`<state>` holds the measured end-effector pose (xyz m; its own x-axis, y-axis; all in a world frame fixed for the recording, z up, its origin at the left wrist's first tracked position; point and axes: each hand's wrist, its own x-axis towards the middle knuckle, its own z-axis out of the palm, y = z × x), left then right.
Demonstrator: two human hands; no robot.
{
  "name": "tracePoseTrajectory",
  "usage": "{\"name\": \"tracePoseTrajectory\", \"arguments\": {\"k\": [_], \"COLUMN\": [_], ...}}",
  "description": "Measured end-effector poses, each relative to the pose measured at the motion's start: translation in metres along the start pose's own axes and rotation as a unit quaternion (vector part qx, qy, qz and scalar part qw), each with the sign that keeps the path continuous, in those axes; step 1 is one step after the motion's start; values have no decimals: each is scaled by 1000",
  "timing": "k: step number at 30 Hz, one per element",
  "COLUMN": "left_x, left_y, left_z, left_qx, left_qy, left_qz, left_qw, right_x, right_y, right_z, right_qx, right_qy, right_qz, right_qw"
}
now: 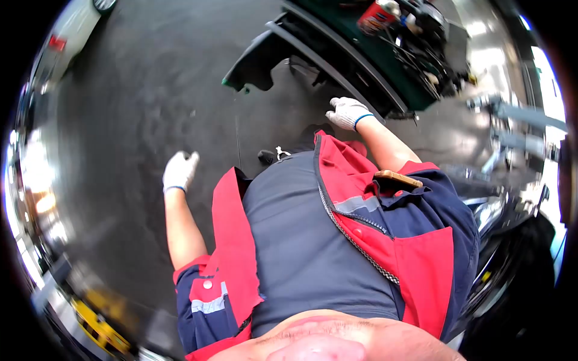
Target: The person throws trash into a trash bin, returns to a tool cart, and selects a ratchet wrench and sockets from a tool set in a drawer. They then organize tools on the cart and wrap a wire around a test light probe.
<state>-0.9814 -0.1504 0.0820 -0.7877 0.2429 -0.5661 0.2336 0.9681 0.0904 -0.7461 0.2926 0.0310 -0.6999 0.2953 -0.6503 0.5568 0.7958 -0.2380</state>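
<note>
My left hand [180,171], in a white knit glove with a blue cuff, hangs over the dark floor at the left. Its fingers are loosely bent, with the thumb apart and nothing seen in them. My right hand [348,113], gloved the same way, is beside a dark panel-like part with grey edge strips [337,60]. The fingers there are bent and spread; I cannot tell whether they touch the part. On top of the dark green surface behind it lie a red can [378,17] and a jumble of tools and cables [424,51].
Dark smooth floor [138,108] spreads ahead and left. A white car [69,39] stands at the upper left. Grey metal arms [527,114] reach in from the right. A yellow object [99,325] is at the lower left. A phone [397,178] pokes out of my jacket pocket.
</note>
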Motion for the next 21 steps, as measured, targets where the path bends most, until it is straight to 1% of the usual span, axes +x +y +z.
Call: {"name": "tracePoseTrajectory", "arguments": {"k": [2, 5, 8, 11, 14, 16, 18, 20, 21], "left_x": [42, 91, 121, 154, 173, 164, 162, 167, 168], "left_y": [-34, -57, -51, -24, 35, 110, 168, 220, 246], "left_z": [52, 112, 131, 115, 73, 26, -4, -21, -29], "left_qx": [34, 53, 71, 79, 74, 69, 56, -14, -48], "left_qy": [-43, -139, -191, -188, -146, -107, -43, -48, -27], "left_qz": [-14, -61, -45, 13, 63, 101, 146, 142, 173], "left_qw": [998, 987, 978, 979, 985, 987, 987, 989, 983], "right_x": [-8, -4, -7, 7, 20, 30, 19, 15, 11], "right_y": [16, 41, 49, 71, 85, 98, 98, 107, 111], "right_z": [8, 26, -8, -17, -40, -53, -78, -81, -83], "right_qx": [37, 82, 151, 176, 201, 223, 243, 258, 268], "right_qy": [29, 118, 118, 210, 255, 285, 283, 310, 311], "right_qz": [35, 86, 133, 110, 106, 77, 74, 71, 72], "right_qw": [998, 986, 972, 955, 940, 929, 925, 912, 909]}}
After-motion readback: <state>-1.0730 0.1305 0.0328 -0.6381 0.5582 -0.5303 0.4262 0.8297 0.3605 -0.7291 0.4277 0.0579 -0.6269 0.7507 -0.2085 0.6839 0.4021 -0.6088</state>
